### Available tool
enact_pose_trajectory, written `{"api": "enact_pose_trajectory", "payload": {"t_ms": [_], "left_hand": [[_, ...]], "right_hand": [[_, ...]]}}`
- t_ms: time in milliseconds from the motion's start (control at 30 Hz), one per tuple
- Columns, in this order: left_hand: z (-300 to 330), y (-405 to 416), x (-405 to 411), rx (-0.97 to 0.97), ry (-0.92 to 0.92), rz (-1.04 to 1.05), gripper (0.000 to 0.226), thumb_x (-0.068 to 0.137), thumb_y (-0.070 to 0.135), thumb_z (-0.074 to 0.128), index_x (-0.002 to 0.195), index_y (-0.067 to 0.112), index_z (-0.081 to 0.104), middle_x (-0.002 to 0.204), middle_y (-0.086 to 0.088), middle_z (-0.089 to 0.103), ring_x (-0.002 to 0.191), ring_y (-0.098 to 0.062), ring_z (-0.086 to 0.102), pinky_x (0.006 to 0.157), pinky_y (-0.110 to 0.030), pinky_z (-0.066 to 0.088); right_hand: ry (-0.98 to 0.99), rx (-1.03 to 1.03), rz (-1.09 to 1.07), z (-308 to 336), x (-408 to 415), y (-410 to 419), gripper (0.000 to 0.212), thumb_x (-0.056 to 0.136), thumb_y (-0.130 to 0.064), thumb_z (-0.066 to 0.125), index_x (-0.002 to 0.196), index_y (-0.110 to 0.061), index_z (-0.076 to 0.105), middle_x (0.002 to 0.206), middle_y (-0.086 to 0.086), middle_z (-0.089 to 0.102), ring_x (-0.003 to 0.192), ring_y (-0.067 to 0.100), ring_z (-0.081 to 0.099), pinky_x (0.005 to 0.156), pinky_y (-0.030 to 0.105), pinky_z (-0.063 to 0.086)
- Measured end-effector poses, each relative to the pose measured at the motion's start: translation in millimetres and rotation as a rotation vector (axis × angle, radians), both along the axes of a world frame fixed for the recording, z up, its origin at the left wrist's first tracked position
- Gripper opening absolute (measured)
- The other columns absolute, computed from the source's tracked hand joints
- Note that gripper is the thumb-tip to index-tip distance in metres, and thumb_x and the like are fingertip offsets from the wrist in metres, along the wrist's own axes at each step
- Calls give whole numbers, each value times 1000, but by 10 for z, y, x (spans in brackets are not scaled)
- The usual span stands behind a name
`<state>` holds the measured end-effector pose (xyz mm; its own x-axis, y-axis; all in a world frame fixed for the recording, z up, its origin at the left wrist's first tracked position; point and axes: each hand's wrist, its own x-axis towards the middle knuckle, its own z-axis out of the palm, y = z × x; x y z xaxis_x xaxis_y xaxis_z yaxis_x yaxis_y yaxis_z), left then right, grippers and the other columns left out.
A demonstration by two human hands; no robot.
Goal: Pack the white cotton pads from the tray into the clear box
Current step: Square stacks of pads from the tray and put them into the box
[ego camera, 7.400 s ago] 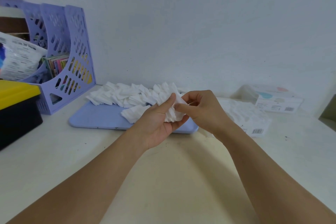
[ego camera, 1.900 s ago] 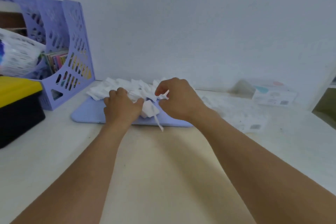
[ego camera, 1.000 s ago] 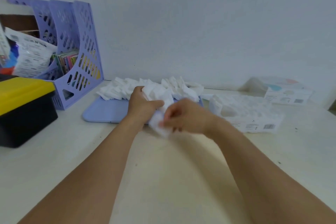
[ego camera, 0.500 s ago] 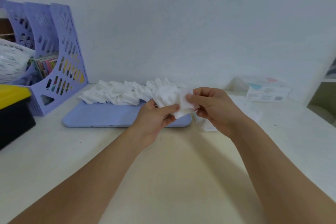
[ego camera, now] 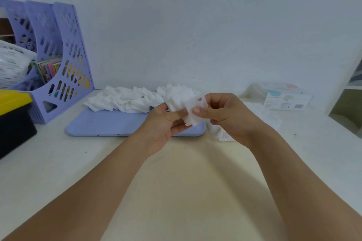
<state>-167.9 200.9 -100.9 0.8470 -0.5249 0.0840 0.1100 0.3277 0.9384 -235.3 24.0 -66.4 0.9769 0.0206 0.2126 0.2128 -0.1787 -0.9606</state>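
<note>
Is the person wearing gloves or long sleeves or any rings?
No. The left hand and the right hand are bare, with no gloves, and no rings or watch show. Both forearms are uncovered as far as the picture reaches, so no sleeve shows. The nails look short and unpainted.

One head-worn wide-angle camera looks forward and down over the white table (ego camera: 58,162), close above both forearms, facing the wall with the tray (ego camera: 109,123) in the middle distance.
</note>
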Motion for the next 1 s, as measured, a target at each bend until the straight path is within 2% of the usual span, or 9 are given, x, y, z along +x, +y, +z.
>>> {"api": "enact_pose_trajectory", "payload": {"t_ms": [100,167,267,333,400,467,567,767,1000], "left_hand": [[3,-13,-20,2,-9,-48,38,95,3,62,132,10,60,120,-9,73,107,-24,72,83,-31,60],[-5,-11,-17,-11,-2,-63,39,96,2,60,134,9,57,123,-11,72,111,-27,71,87,-34,60],[-9,-8,-6,-34,6,-72,40,97,1,57,136,9,55,124,-11,71,112,-28,70,88,-35,60],[-4,-12,-5,-47,-1,-79,40,98,0,56,137,9,54,126,-11,71,114,-28,69,89,-35,60],[-4,-17,-4,-58,-13,-89,41,99,0,55,139,9,53,129,-11,69,118,-28,67,95,-37,57],[-12,-20,5,-67,-15,-90,42,100,1,55,141,7,51,132,-12,67,120,-28,66,100,-38,55],[-15,-30,4,-86,-5,-104,42,100,0,53,142,6,50,133,-13,66,122,-28,65,101,-38,53],[9,-37,-14,-107,35,-130,41,101,-2,50,140,5,52,132,-12,67,122,-28,65,100,-36,54],[6,-45,-26,-104,32,-173,41,100,-2,50,141,5,52,135,-13,65,124,-28,63,102,-37,53]], "right_hand": [[-35,-27,-102,-51,41,55,27,83,-4,81,95,16,67,69,3,64,53,1,54,53,10,41],[-56,-55,-173,-64,55,58,25,79,-6,85,83,11,67,60,0,61,53,5,53,55,14,42],[-45,-42,-224,-61,59,36,21,76,-7,88,72,1,68,63,4,67,53,5,58,55,15,44],[-39,-31,-232,-56,53,32,25,75,-9,88,77,8,70,68,8,67,51,4,55,53,13,42],[-41,-20,-214,-50,36,31,37,76,-10,88,82,19,66,69,16,57,49,6,46,51,13,37],[-30,-4,-180,-48,33,36,35,78,-9,85,83,20,66,66,14,56,48,5,48,51,11,37],[-35,2,-169,-50,23,70,21,80,-6,83,89,11,75,72,6,73,59,0,65,57,8,45],[34,60,-95,12,-26,37,21,86,-4,76,103,7,76,79,-2,76,62,-4,66,57,6,45],[56,61,-120,13,-25,60,19,84,-4,78,100,6,76,74,-4,74,60,-4,65,56,6,45]]}}
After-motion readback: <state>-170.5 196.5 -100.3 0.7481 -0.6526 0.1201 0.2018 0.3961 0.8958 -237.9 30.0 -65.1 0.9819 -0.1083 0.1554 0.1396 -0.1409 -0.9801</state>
